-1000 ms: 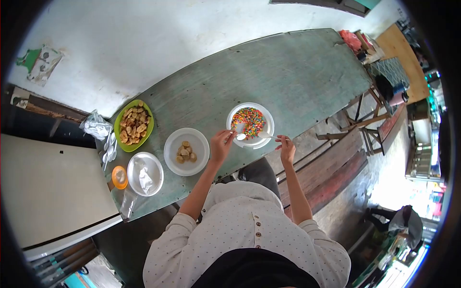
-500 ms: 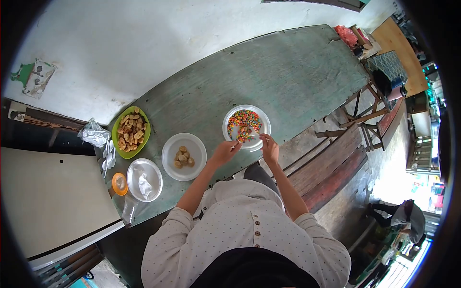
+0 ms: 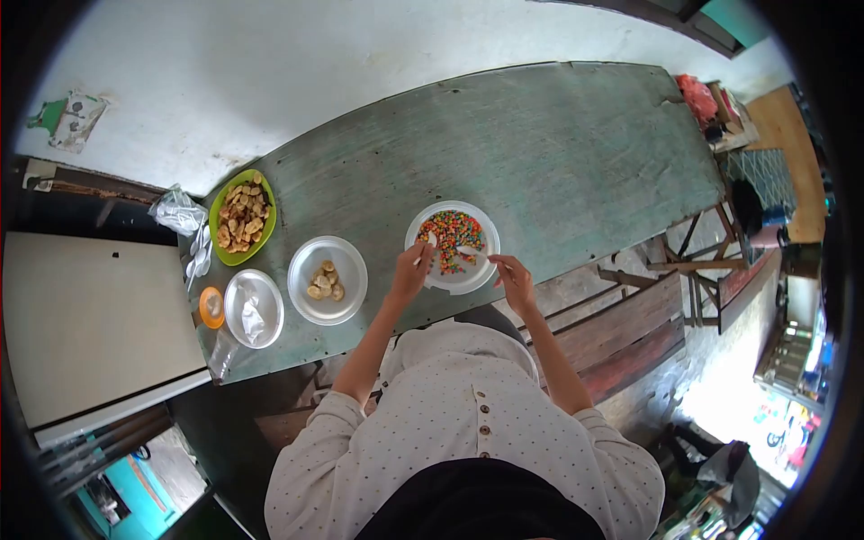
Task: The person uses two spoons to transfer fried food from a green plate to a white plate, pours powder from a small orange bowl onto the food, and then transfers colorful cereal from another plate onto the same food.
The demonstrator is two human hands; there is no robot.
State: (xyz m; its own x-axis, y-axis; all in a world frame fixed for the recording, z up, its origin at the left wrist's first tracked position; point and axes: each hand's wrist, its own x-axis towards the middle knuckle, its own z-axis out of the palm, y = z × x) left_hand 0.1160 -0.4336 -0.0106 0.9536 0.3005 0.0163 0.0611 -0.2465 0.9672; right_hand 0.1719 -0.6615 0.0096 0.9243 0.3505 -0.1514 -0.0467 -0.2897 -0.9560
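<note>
Both hands are closed on white plastic spoons over the white bowl of coloured sprinkles at the near edge of the green table: left hand is pinched on the left spoon, its bowl at the sprinkle heap's left side; right hand is pinched on the right spoon, its tip dipped in the sprinkles. Judged mid-scoop; the sprinkle heap is still mostly intact, with part of the bowl floor bare on the near side. To the left, a clear bowl holds a few small biscuit-like pieces, none visibly coated. Further left, a foil-lined dish, an orange lid, spare spoons and a green plate of chips are untouched. No readable brand, label or writing is seen.
</note>
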